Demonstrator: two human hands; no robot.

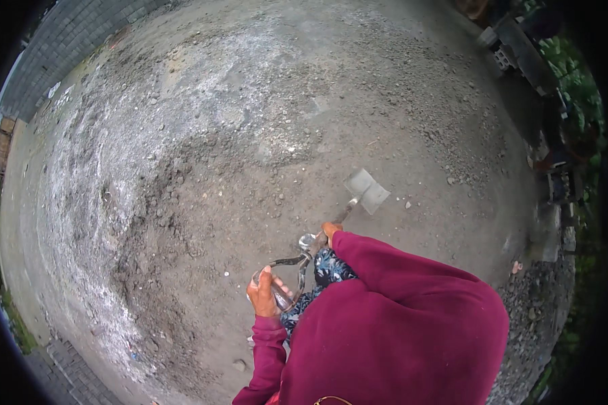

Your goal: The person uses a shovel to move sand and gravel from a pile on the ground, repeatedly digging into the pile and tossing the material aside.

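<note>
A shovel lies slantwise in front of me, its pale flat blade (367,191) over the ground to the upper right. Its worn, forked handle end (302,270) is by my legs. My left hand (263,291) is closed round the crossbar of that end, thumb on top. Farther up, my right hand (330,231) grips the shaft, most of its fingers turned out of sight. Beside the shaft, close to the fork, shows a small round shiny thing (307,241) whose kind I cannot make out. Patterned blue trousers (332,268) show just below my right hand.
Loose dark soil (162,202) is heaped to the left, with whitish powdery ground (101,175) beyond it. A grey block wall (74,50) stands at far left. Dark clutter and concrete blocks (520,54) line the right edge. Gravel (534,317) lies at lower right.
</note>
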